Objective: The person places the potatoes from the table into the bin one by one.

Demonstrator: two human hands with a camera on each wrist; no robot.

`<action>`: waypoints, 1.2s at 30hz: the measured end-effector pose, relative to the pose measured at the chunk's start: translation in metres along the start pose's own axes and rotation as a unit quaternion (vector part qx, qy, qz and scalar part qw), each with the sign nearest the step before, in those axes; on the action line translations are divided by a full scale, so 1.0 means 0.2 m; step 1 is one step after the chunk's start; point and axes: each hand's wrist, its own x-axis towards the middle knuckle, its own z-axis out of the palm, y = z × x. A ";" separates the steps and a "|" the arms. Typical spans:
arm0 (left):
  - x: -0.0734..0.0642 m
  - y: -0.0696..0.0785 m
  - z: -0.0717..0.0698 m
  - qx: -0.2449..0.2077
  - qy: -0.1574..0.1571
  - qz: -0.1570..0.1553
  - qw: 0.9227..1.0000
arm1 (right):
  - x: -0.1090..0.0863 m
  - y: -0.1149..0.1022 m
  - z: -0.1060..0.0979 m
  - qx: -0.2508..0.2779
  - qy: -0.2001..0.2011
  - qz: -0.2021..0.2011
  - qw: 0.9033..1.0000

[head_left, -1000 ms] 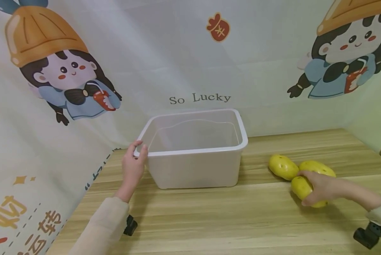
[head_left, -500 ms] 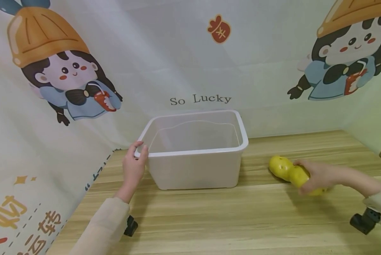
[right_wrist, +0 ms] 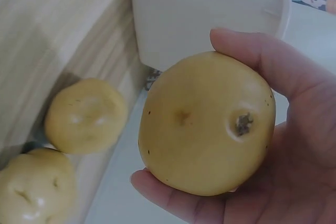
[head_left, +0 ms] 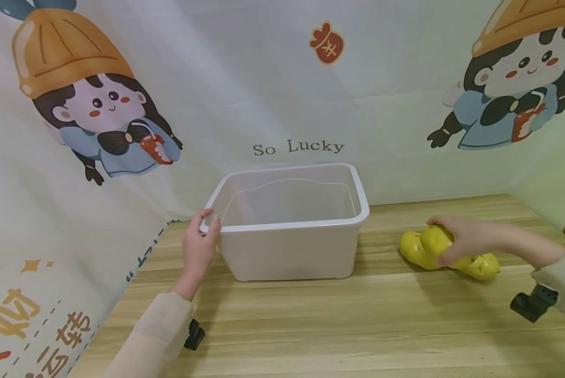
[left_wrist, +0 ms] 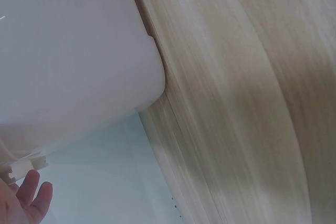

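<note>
My left hand (head_left: pixel 199 251) grips the near left corner of the rim of a white plastic bin (head_left: pixel 287 253). In the left wrist view, its fingers (left_wrist: pixel 42 198) show at the lower left, beside the bin. My right hand (head_left: pixel 476 239) holds a yellow potato (right_wrist: pixel 207 124) between thumb and fingers, raised over two others. One potato (head_left: pixel 411 249) lies left of the hand and another potato (head_left: pixel 485 266) lies below it. Both show on the table at the left of the right wrist view, below the held one. The bin's inner floor is partly hidden by its front wall.
The bin stands on a wood-grain table (head_left: pixel 310 325), close to a pale printed cloth (head_left: pixel 282 105) that hangs behind and along the sides. Black wrist cameras (head_left: pixel 533 303) sit under each sleeve.
My right hand has lifted the front potato and moved it up and slightly left, above the others. One resting potato now shows lower right. The left hand stays on the rim.
</note>
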 end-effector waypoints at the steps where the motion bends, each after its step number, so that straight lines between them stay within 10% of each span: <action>1: 0.00 0.00 0.00 0.000 0.000 0.000 1.000 | 0.00 -0.01 -0.01 0.000 -0.002 0.003 1.000; 36: 0.00 -0.01 0.00 0.004 0.000 0.003 1.000 | 0.16 -0.32 -0.31 -0.024 -0.015 -0.008 1.000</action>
